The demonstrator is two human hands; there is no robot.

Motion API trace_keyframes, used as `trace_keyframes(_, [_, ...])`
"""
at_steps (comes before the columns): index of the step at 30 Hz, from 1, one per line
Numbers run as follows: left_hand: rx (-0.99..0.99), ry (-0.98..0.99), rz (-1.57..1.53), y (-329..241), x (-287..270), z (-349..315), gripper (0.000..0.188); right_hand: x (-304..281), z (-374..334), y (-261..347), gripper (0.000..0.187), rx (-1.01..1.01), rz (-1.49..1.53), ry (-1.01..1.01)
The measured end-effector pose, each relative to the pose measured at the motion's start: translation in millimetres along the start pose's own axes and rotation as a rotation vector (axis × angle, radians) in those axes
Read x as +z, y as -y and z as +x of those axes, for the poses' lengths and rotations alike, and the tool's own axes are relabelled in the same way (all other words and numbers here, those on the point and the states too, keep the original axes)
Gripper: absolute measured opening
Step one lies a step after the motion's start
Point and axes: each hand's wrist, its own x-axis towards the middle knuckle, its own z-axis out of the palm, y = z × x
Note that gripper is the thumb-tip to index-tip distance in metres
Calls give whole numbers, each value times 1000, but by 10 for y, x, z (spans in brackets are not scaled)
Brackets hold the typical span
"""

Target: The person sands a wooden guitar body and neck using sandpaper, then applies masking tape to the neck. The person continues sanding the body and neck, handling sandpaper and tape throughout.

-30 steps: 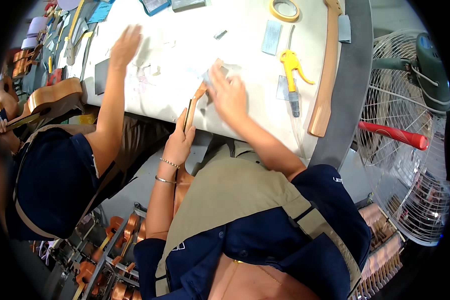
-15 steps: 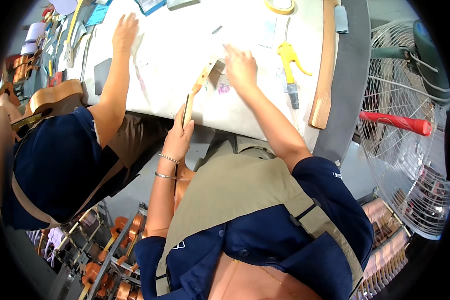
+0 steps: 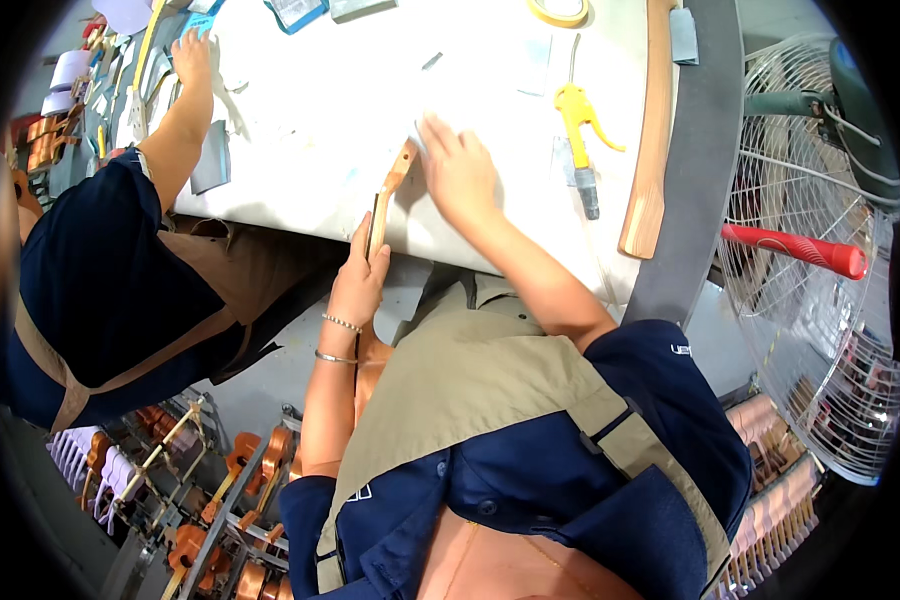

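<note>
My left hand (image 3: 358, 282) is closed around the neck of a small ukulele-like instrument. Its wooden headstock (image 3: 400, 168) with peg holes points up over the table's near edge. The reddish-brown body (image 3: 368, 365) hangs below, mostly hidden by my apron and forearm. Just right of the headstock is my right hand (image 3: 460, 178), its fingers bent together. A thin grey piece (image 3: 417, 130), perhaps sandpaper, shows at its fingertips; the rest of that piece is hidden.
A yellow air blow gun (image 3: 575, 115), a wooden neck blank (image 3: 648, 150) and a tape roll (image 3: 558, 10) lie on the white-covered table (image 3: 310, 130). A co-worker's arm (image 3: 185, 110) reaches over at left. A caged fan (image 3: 810, 250) stands right; instrument racks (image 3: 220, 510) are below.
My right hand has moved left and slightly down, closer beside the headstock. The headstock has tilted and shifted a little lower. The co-worker's arm has swung left.
</note>
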Motion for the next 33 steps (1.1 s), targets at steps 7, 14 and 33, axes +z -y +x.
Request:
trace_keyframes(7, [49,-32,35,-13,-17,18,55,54,133,-91,47,-8,28,5])
trace_keyframes(14, [-72,12,48,-167,-48,-35,55,86,149,-193,46,-13,68,-23])
trace_keyframes(33, [2,13,-25,-44,-67,38,56,112,89,-112,44,11,101,-42])
